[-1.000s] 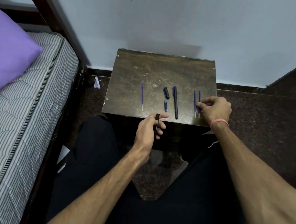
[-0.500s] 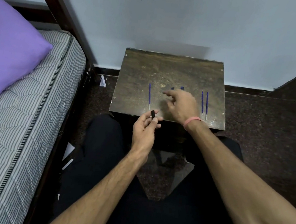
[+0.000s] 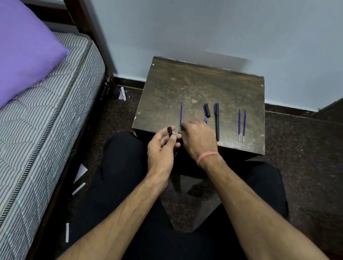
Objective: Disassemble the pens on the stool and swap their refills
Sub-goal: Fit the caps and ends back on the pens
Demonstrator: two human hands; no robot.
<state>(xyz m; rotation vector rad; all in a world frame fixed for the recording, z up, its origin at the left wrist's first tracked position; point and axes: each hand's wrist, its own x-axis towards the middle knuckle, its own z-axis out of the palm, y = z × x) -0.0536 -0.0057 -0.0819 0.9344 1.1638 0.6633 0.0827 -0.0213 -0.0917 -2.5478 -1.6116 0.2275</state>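
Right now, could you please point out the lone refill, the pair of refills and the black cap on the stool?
Lone refill [image 3: 181, 112]: head view, mid-shaft.
Pair of refills [image 3: 238, 123]: head view, left one's mid-shaft.
Black cap [image 3: 207, 109]: head view, its middle.

Left hand [image 3: 161, 148] is held mid-frame, fingers curled around a dark pen barrel [image 3: 170, 131]; right hand [image 3: 198, 139] is laid knuckles-up just beside it.
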